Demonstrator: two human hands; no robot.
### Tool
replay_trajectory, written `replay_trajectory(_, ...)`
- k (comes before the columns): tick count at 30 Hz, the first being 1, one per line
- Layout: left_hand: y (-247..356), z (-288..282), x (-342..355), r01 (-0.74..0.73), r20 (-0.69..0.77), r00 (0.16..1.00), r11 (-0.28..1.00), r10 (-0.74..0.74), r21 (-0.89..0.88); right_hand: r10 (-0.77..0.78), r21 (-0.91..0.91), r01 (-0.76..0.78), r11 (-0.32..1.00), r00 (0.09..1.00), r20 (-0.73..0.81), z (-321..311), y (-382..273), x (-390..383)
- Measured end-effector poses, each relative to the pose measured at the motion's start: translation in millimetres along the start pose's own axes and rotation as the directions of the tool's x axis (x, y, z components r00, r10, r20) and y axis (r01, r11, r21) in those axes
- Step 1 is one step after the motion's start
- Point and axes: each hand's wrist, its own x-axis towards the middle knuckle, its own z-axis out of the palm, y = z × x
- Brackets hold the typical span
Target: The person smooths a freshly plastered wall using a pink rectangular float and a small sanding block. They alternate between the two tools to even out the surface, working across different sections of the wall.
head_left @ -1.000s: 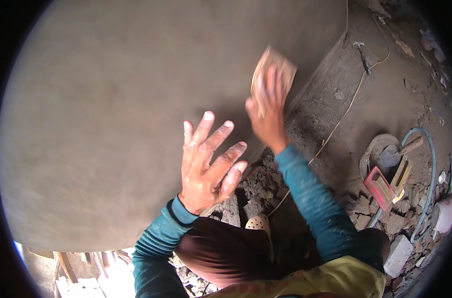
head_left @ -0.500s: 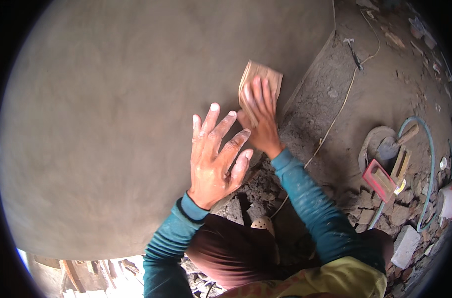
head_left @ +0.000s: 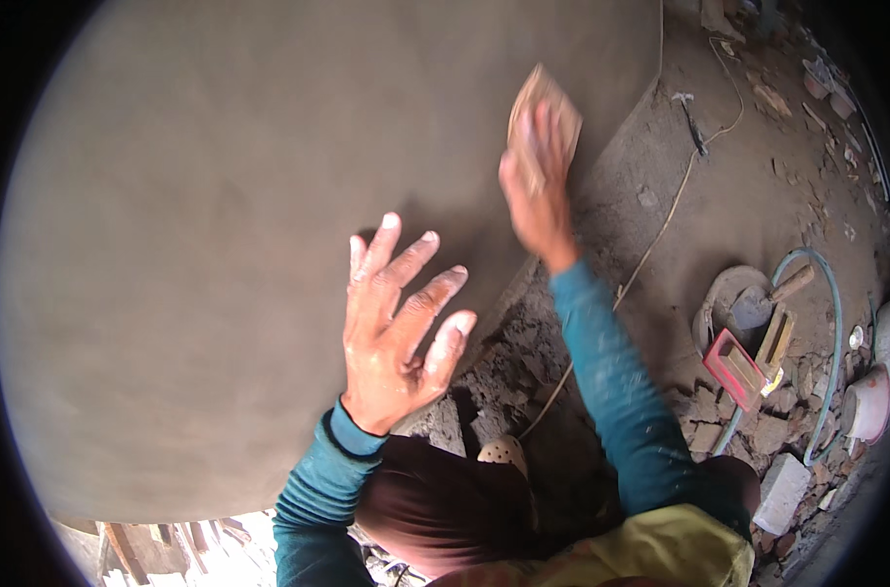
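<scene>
My right hand point(head_left: 538, 191), blurred by motion, presses a tan flat pad point(head_left: 566, 115) against the smooth grey plastered wall point(head_left: 220, 245), close to its right edge. The pad is angular and looks layered, perhaps folded paper or cardboard; its exact kind is unclear. My fingers lie along its face with the thumb at its left side. Lower and to the left, my left hand point(head_left: 391, 342) is raised in front of the wall with its fingers spread. Nothing is in it, and pale dust coats the fingertips.
Broken rubble point(head_left: 503, 382) lies along the wall's foot. At right are a round pan point(head_left: 724, 291) with a trowel point(head_left: 755, 305), a red float point(head_left: 730, 369), a wooden float point(head_left: 775, 338), a blue-green hose point(head_left: 836, 323) and a white block point(head_left: 783, 492). A cord point(head_left: 650, 249) crosses the ground, near a hammer point(head_left: 694, 122).
My right hand has moved up and slightly right along the wall with the pad. My left hand has shifted a little left and down, still spread.
</scene>
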Motion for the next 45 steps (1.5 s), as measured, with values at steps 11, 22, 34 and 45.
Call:
replay_trajectory(11,3.9,4.0,1.0,-0.043,0.055,0.997,0.995,0.048,-0.095,-0.062,-0.029,0.063,0.998,0.998,0.023,12.7,-4.5,-39.5)
replay_trajectory(22,1.3,2.4,-7.5,-0.025,0.088,0.995,0.986,0.039,-0.162,-0.002,-0.047,0.005,0.999,0.998,0.068,18.6,-23.6,-80.5)
replay_trajectory(34,-3.8,6.0,-7.2,-0.01,0.115,0.993,0.984,0.031,-0.178,-0.003,-0.07,0.009,0.997,0.997,0.079,22.9,-48.7,-76.5)
replay_trajectory(45,-0.9,3.8,-3.2,-0.011,0.118,0.993,0.989,0.029,-0.15,-0.02,-0.004,0.02,1.0,0.999,0.04,30.3,-72.3,-66.8)
